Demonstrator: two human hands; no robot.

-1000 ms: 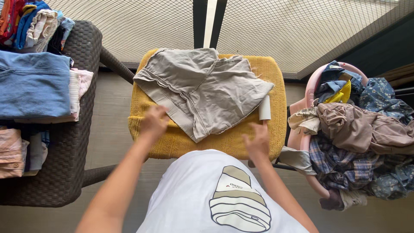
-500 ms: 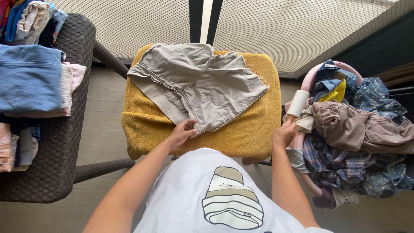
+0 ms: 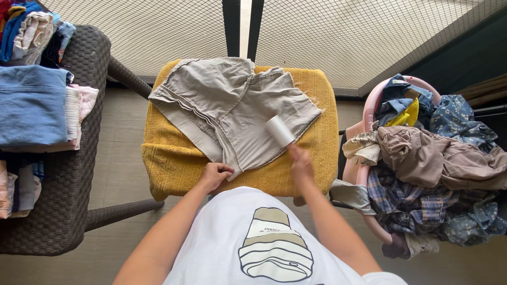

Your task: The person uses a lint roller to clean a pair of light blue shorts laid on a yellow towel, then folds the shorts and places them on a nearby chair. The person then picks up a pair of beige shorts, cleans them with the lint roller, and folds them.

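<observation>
Right hand [image 3: 300, 161]; lint roller [image 3: 280, 130] on shorts [image 3: 232, 108]

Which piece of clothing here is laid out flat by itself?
The beige shorts on the yellow towel, unlike the garments stacked on the wicker chair or heaped in the pink basket.

Beige shorts [image 3: 232, 113] on a mustard-yellow towel [image 3: 174, 169], white roller [image 3: 280, 131] upon the shorts, pink basket [image 3: 369, 105] right of the towel, blue folded cloth [image 3: 29, 105] left of it
</observation>
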